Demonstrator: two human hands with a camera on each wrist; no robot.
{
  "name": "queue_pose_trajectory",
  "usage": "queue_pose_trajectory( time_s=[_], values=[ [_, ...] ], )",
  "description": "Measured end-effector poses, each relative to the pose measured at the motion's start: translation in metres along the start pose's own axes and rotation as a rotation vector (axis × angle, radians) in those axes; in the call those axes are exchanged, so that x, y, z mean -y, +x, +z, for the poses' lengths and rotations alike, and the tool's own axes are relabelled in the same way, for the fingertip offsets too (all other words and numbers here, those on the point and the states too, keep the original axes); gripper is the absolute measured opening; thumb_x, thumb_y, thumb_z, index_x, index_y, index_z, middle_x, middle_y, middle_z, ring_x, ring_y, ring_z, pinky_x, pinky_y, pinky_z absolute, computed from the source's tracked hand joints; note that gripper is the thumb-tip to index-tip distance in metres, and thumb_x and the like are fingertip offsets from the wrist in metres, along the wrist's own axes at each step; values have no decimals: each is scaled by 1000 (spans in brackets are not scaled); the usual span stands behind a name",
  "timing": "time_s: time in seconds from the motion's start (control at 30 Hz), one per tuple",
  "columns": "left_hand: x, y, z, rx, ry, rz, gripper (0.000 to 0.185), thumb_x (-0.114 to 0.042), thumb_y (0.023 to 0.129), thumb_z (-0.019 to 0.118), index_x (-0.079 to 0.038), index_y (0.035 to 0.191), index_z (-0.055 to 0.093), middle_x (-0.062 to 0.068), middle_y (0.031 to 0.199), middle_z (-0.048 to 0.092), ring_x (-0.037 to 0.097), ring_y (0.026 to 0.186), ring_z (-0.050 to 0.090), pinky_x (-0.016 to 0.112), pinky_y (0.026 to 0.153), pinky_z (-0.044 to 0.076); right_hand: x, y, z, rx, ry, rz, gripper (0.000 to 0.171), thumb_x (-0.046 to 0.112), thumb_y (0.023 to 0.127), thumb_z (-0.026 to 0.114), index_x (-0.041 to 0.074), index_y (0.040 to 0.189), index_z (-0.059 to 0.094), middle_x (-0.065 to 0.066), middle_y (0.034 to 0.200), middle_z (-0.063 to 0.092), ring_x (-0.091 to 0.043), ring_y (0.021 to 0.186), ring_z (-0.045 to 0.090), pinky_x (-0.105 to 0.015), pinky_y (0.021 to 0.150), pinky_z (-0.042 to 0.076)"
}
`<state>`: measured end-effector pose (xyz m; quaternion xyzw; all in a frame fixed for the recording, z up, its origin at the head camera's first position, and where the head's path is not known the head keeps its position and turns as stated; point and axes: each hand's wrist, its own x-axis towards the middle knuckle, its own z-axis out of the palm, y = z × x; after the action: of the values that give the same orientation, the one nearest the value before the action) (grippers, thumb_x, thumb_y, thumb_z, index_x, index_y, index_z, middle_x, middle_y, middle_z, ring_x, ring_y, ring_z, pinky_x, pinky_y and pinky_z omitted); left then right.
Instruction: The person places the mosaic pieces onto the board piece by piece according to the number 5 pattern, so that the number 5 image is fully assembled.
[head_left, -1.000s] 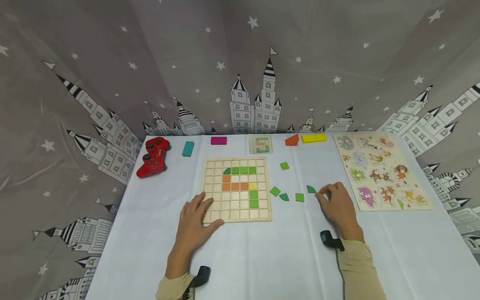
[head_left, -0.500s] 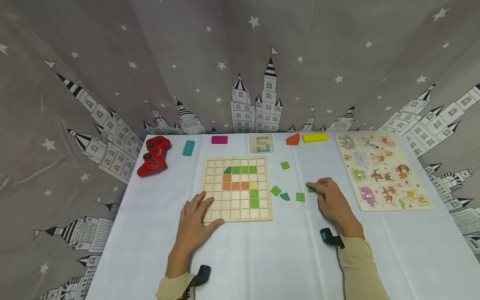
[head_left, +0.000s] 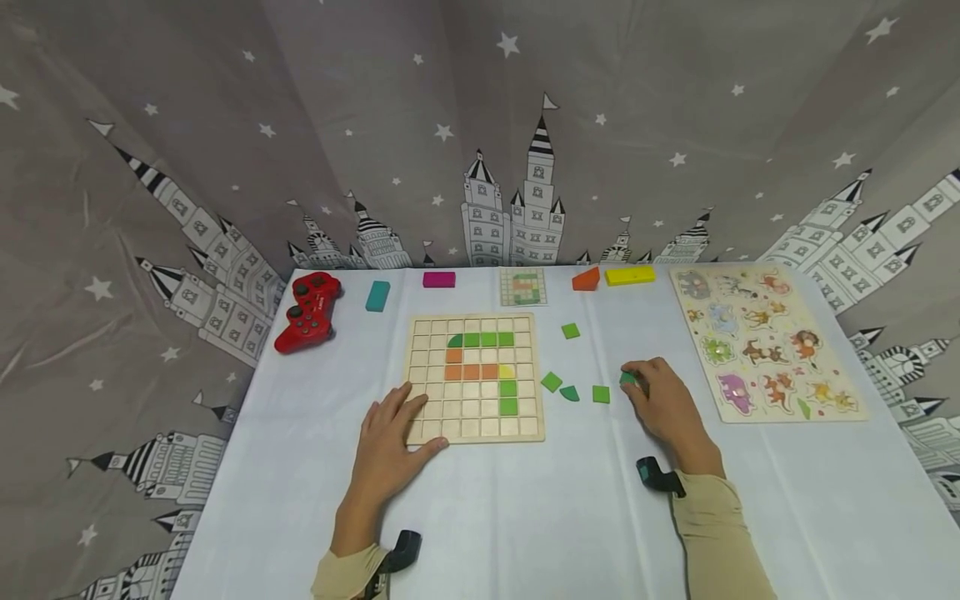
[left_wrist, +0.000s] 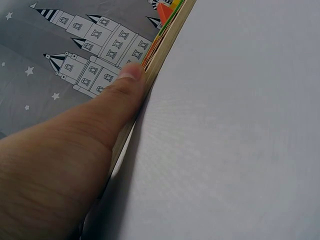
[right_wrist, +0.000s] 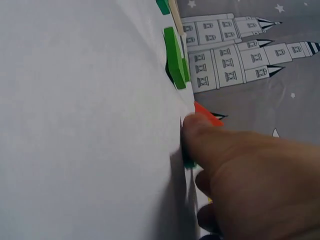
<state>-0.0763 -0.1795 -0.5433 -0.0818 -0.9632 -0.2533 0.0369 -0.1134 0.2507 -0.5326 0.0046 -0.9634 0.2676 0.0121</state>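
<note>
A wooden grid board (head_left: 474,379) lies mid-table with green, orange and yellow tiles set in it. My left hand (head_left: 392,437) rests flat on its near left corner, thumb (left_wrist: 117,95) against the board's edge (left_wrist: 162,55). My right hand (head_left: 660,400) pinches a dark green quarter-round tile (head_left: 627,377) on the white cloth; in the right wrist view the thumb (right_wrist: 200,132) covers most of that tile (right_wrist: 189,163). Loose green tiles (head_left: 600,394) lie between the board and the right hand.
A red game controller (head_left: 307,311) sits at the far left. A teal block (head_left: 377,296), magenta block (head_left: 438,279), pattern card (head_left: 522,286), orange piece (head_left: 586,279) and yellow block (head_left: 629,275) line the far edge. An animal peg puzzle (head_left: 761,340) lies at the right.
My right hand slid left onto the dark green quarter-round tile and closed its fingers on it. The left hand has stayed on the board.
</note>
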Motion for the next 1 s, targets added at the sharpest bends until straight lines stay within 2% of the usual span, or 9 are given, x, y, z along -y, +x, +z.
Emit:
queue_pose_trajectory(
  time_s=[0.1, 0.2, 0.33, 0.47, 0.6, 0.7, 0.83, 1.0],
  values=[
    [0, 0, 0, -2, 0, 0, 78, -52, 81, 80, -14, 144, 55, 14, 162, 39, 37, 152, 32, 60, 126, 16, -1, 1, -1, -21, 12, 29, 35, 29, 100, 66, 3, 123, 65, -21, 124, 55, -40, 112, 60, -58, 98, 50],
    [-1, 0, -1, 7, -2, -5, 78, -52, 82, 80, -13, 145, 55, 14, 162, 38, 37, 152, 31, 60, 127, 15, -2, 1, -3, -11, 45, 27, 29, 21, 103, 58, 4, 124, 67, -23, 127, 52, -41, 113, 59, -58, 98, 50],
    [-1, 0, -2, 22, -1, -13, 79, -53, 81, 80, -14, 146, 54, 14, 163, 37, 37, 153, 31, 61, 127, 15, -4, -1, -10, 87, 77, -8, 37, 5, 101, 47, 9, 132, 68, -23, 134, 49, -40, 116, 57, -60, 101, 48],
    [-1, 0, -2, 26, 1, -17, 79, -53, 81, 79, -14, 146, 54, 14, 163, 37, 36, 153, 31, 60, 127, 15, -3, -4, -15, 158, 75, -26, 36, 7, 101, 53, 9, 135, 66, -22, 138, 48, -43, 123, 54, -62, 106, 45],
    [-1, 0, -3, 28, 6, -20, 80, -54, 82, 79, -15, 146, 54, 14, 163, 37, 36, 153, 31, 60, 127, 14, -4, -3, -14, 133, 47, -39, 32, 15, 98, 67, 9, 130, 69, -20, 134, 52, -43, 125, 53, -62, 107, 44],
    [-1, 0, -3, 24, 11, -22, 80, -54, 81, 79, -15, 146, 54, 14, 163, 37, 36, 153, 31, 60, 127, 15, -5, -2, -10, 99, 28, -54, 28, 17, 95, 72, 9, 122, 72, -17, 125, 57, -39, 118, 55, -59, 104, 46],
    [-1, 0, -3, 8, 3, -16, 79, -53, 81, 80, -14, 145, 55, 15, 162, 38, 37, 152, 32, 61, 126, 16, -3, -1, -6, 82, 33, -44, 25, 18, 96, 71, 6, 118, 72, -15, 118, 59, -34, 112, 55, -55, 101, 47],
    [0, -1, -1, -4, 3, -4, 78, -53, 81, 80, -15, 144, 55, 15, 161, 39, 37, 151, 34, 61, 126, 17, 11, -6, -4, 54, 61, -53, 25, 19, 98, 68, 4, 119, 69, -15, 118, 56, -34, 115, 53, -55, 103, 47]
  ],
)
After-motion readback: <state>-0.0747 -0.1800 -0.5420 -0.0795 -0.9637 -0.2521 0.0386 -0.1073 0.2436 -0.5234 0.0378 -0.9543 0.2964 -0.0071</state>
